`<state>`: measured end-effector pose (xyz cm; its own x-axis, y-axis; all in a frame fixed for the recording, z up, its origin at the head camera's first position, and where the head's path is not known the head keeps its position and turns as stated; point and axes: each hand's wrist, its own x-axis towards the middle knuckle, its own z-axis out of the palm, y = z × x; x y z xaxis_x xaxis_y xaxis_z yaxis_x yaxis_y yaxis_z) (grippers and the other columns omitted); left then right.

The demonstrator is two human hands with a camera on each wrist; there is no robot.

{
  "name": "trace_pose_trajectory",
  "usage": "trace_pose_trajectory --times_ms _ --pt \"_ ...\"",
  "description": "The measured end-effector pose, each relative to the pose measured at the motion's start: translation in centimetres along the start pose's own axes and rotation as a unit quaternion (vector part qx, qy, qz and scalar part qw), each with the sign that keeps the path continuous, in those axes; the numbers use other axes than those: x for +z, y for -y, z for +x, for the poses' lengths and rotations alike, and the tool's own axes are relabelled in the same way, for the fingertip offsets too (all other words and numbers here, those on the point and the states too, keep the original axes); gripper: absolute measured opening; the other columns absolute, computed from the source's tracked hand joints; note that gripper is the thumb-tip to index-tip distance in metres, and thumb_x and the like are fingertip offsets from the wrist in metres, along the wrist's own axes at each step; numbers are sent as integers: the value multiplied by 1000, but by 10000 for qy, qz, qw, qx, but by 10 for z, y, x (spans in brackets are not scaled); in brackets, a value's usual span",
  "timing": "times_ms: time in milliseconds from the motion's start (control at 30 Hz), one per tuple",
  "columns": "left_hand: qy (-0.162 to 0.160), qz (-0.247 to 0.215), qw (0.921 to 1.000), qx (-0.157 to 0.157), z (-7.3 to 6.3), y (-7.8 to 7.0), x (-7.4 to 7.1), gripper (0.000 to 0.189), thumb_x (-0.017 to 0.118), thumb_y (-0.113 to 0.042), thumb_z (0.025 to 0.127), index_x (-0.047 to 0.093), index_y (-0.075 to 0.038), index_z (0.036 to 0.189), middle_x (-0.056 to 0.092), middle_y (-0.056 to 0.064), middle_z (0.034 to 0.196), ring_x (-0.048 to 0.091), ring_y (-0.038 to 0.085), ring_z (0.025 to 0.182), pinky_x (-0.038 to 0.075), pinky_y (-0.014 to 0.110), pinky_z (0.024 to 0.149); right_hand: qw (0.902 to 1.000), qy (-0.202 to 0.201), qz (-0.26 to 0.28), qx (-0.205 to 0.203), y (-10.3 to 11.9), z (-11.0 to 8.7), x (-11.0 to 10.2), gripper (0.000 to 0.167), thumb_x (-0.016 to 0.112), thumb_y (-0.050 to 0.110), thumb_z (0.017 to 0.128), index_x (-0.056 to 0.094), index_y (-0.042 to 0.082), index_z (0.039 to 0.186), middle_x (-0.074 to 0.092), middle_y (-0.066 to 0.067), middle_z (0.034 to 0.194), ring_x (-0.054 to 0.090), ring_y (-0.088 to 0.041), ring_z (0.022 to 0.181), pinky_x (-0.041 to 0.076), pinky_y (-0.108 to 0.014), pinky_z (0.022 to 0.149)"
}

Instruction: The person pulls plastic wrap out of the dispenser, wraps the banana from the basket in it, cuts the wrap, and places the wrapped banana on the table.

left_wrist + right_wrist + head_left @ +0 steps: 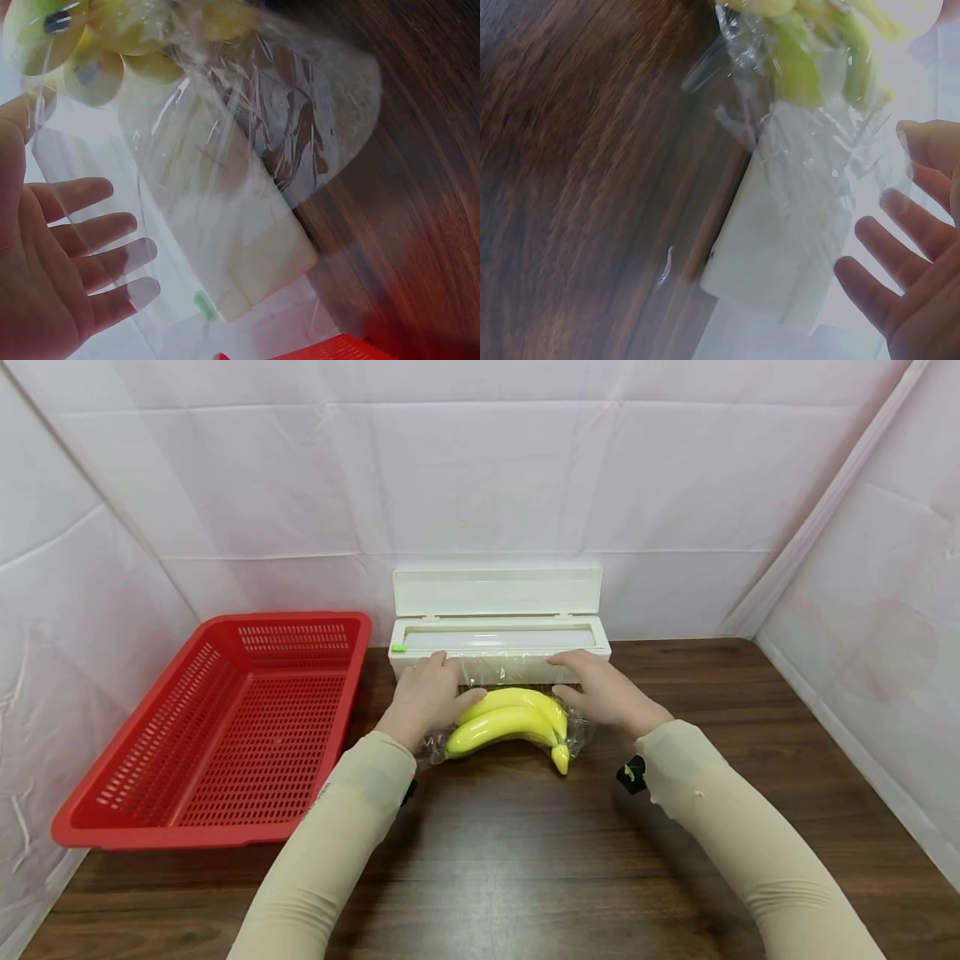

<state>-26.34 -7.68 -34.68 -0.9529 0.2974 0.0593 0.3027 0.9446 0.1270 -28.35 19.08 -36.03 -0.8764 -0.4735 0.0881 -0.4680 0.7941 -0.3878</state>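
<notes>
A bunch of yellow bananas lies on the table in front of a white cling film dispenser, loosely covered by clear plastic film. My left hand is at the bunch's left side, its fingers spread behind the film and its thumb by the banana tips. On the other side, my right hand has its fingers apart at the film's edge, the thumb close to the stem end. In both wrist views the fingers look loosely extended, not curled round anything. Whether the thumbs touch the bananas I cannot tell.
The dispenser's lid stands raised, with a roll inside and a green tab at its left corner. A red plastic basket sits on the left of the dark wooden table. White sheets hang around.
</notes>
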Motion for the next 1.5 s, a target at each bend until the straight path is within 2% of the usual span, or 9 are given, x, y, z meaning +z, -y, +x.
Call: trace_pose_trajectory --times_ms 167,233,433,567,800,1067,1500 --pt "-100 -21 9999 -102 1 3 0 54 48 -56 91 59 -5 108 53 14 113 55 34 103 45 51 90 9995 -261 -15 186 -7 1 -2 49 58 22 94 45 6 138 46 -14 141 40 -33 132 34 -50 107" --pt "-85 -12 9998 -164 1 4 0 54 48 -56 91 58 -5 107 52 13 108 54 33 102 45 51 89 9992 -303 15 263 -11 1 -3 50 58 21 93 44 4 138 45 -16 141 39 -34 132 34 -51 107" --pt "20 126 9988 -476 4 5 -1 63 44 -58 92 53 -3 120 50 16 120 51 35 112 42 52 95 9971 -598 71 470 -23 4 -4 55 61 21 91 42 3 139 44 -18 141 39 -36 132 34 -52 106" --pt "-25 155 9979 -626 5 6 -3 64 42 -60 92 53 -2 119 50 17 117 51 36 110 42 52 95 9958 -680 113 606 -28 4 -5 59 60 22 92 37 3 142 40 -20 144 37 -38 133 33 -53 106" --pt "-121 7 9954 -954 8 7 -6 65 42 -60 92 53 0 116 50 19 116 51 38 109 43 52 91 9944 -700 109 788 -33 5 -8 58 58 23 93 36 2 143 38 -21 145 34 -39 134 31 -55 107" --pt "81 -75 9921 -1250 10 10 -10 70 41 -61 91 49 1 123 47 21 122 49 38 113 43 52 92 9935 -635 97 945 -37 6 -11 58 57 25 94 35 4 144 37 -22 145 36 -40 132 33 -56 105" --pt "304 -357 9855 -1631 14 21 -6 77 39 -60 92 40 5 134 40 25 134 44 42 120 39 54 96 9917 -500 144 1174 -48 12 -13 56 53 33 96 38 6 143 39 -20 144 38 -39 131 34 -56 104"
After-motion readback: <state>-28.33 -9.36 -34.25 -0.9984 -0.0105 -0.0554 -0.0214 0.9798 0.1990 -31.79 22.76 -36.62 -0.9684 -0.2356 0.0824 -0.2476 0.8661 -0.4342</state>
